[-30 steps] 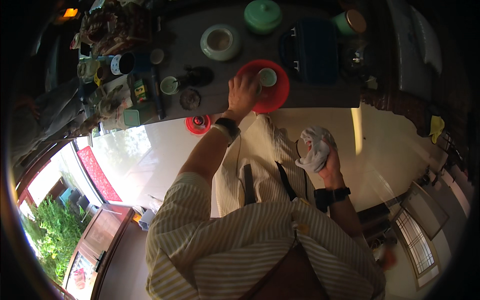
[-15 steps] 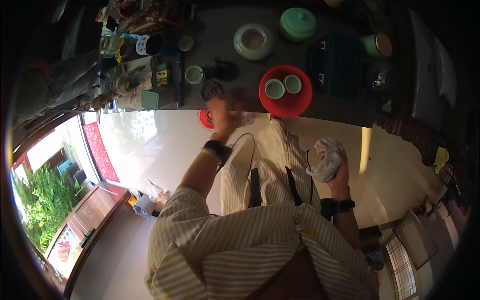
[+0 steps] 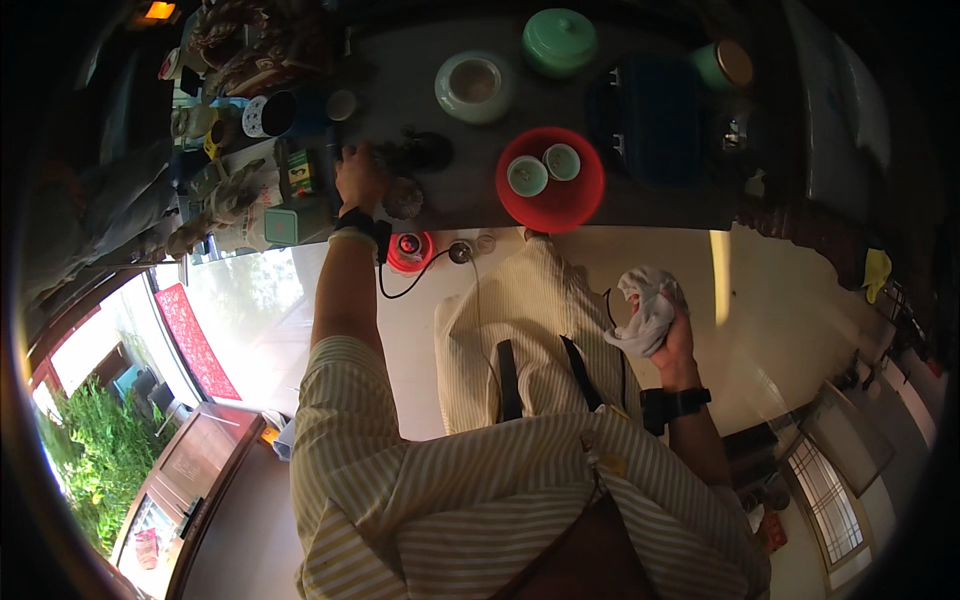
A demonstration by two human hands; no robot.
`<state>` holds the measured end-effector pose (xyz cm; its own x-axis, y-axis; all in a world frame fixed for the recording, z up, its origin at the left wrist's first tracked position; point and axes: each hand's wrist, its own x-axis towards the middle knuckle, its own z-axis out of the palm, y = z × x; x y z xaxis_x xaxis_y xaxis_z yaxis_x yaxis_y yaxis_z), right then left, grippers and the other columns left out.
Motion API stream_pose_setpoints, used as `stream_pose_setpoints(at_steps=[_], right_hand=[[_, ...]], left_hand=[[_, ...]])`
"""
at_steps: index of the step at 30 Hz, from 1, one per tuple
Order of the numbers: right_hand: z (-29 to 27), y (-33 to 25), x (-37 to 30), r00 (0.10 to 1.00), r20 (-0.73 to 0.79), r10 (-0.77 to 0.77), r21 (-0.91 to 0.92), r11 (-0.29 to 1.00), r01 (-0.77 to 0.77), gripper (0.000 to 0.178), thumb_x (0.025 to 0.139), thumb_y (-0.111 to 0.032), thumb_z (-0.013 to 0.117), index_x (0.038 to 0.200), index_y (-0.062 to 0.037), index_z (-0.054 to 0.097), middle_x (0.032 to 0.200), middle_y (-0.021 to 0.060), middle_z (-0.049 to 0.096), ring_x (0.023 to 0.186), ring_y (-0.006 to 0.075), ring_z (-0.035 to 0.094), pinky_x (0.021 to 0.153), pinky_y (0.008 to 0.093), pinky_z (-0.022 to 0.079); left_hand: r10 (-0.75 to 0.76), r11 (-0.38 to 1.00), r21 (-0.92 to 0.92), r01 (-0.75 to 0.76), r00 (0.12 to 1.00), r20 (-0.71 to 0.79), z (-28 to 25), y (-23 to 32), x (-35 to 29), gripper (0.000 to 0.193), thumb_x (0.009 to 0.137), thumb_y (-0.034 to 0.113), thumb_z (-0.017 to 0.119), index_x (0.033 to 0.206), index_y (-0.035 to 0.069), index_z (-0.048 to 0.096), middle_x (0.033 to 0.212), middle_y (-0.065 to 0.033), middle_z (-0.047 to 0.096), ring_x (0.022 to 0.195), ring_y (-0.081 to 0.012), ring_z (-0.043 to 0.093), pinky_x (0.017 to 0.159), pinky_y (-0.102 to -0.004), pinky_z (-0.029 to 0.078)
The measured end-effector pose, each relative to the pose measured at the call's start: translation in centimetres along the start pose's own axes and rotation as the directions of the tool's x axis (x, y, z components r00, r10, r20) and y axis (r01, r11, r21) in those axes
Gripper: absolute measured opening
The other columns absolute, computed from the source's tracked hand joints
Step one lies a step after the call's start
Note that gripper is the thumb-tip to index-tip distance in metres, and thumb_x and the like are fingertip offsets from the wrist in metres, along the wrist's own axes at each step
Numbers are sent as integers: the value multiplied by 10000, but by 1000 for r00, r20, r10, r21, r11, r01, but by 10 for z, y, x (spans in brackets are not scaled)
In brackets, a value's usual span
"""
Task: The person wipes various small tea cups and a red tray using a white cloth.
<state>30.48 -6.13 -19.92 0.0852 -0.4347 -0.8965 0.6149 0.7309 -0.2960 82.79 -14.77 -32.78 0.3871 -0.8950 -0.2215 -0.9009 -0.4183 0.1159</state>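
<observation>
My left hand reaches over the dark table, fingers curled downward; it covers the spot where a small pale green cup stood, and what is under it is hidden. Beside it lie a dark round ridged object and a small black figure-like object. My right hand is closed round a crumpled greyish-white cloth, held out over the floor to the right of my lap. Two green cups, one left and one right, stand in a red round tray at the table's near edge.
A pale pot, a green lidded jar and a dark blue case stand farther back. Boxes and a green tin crowd the left. Below the edge sits a red round thing with a black cable.
My left hand has moved left and forward, from near the table edge to where the pale green cup stood. The right hand still holds the cloth. The view has shifted slightly.
</observation>
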Motion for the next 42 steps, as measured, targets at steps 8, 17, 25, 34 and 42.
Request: stream_pose_setpoints(at_steps=[8,17,25,34,42], right_hand=[[-7,1,1,997,74,-28,15,1000,27,398,925,-264,560,1217,2,513,1063,132,615,939,225,616,843,342,524],[0,1,-9,1000,-15,0,33,999,0,368,938,-278,533,1191,-11,534,1036,123,624,919,212,616,823,338,520],[-26,-1,-9,997,61,-42,29,999,41,363,931,-270,545,1187,-13,533,1026,120,625,902,221,618,825,349,519],[-11,-1,-2,999,32,0,74,997,-2,364,916,-247,573,1200,-25,521,1028,125,627,892,235,627,794,356,532],[-10,2,-7,999,39,-9,3,1000,8,370,957,-269,498,1212,-2,518,1035,122,617,944,222,603,852,350,505]], left_hand=[[41,989,-125,-84,948,-314,-65,44,-108,536,653,207,755,1146,127,560,1120,-165,515,1032,-393,513,840,-482,476],[757,590,-199,-782,622,-199,-6,235,-129,321,687,99,632,1005,81,589,1016,-126,525,971,-317,509,841,-420,451],[843,514,-117,-850,525,-115,25,252,-100,295,730,137,617,1014,67,577,1053,-143,512,1024,-305,491,884,-419,426],[866,468,-133,-874,484,-127,31,251,-82,447,781,314,646,1123,36,570,1205,-129,495,1150,-297,441,962,-402,381],[835,425,-312,-850,501,-226,17,246,-91,486,777,284,685,1185,54,555,1326,-132,440,1252,-344,370,994,-451,359]])
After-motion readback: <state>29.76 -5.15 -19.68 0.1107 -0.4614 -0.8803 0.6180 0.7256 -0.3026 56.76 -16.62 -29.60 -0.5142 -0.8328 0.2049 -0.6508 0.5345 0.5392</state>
